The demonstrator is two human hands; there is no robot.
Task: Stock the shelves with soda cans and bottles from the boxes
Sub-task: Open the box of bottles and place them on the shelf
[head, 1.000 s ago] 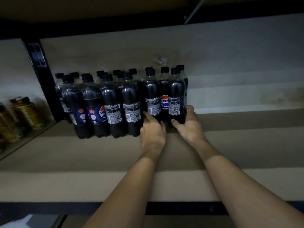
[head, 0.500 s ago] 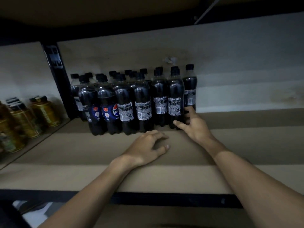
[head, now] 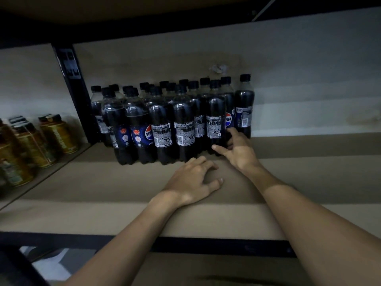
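Right hand (head: 239,153): spread wide, gripping nothing. Thumb against the foot of the front-right bottle (head: 215,124), fingertips reaching in behind it, low down by the logo-facing bottle (head: 229,118).

Left hand (head: 195,180): loosely curled, empty, resting on the shelf board (head: 82,182) just in front of the bottle block (head: 165,124).

Block: dark cola bottles with black caps, all upright, packed in rows at the left end of the bay, close beside the black upright post (head: 72,89). One end bottle (head: 244,108) at the back right, just beside the rest; touching or not, cannot tell. More board to the right of it. Pale back wall (head: 309,79) behind. Gold cans (head: 57,135) in the next bay, left of the post. No boxes in view.

Step in hand, as a judgement: squaring up the right edge of the block.

To do it well:
- Push low, at the bases, never at the shoulders or caps, since tall narrow bottles are likely to topple in a chain.
- Slide flat along the board, leftward and back, in short nudges.
- Keep the left hand in front as a stop for the front row.
- Bring the end bottle into line last.
- Turn barcode sides rearward if facing matters.
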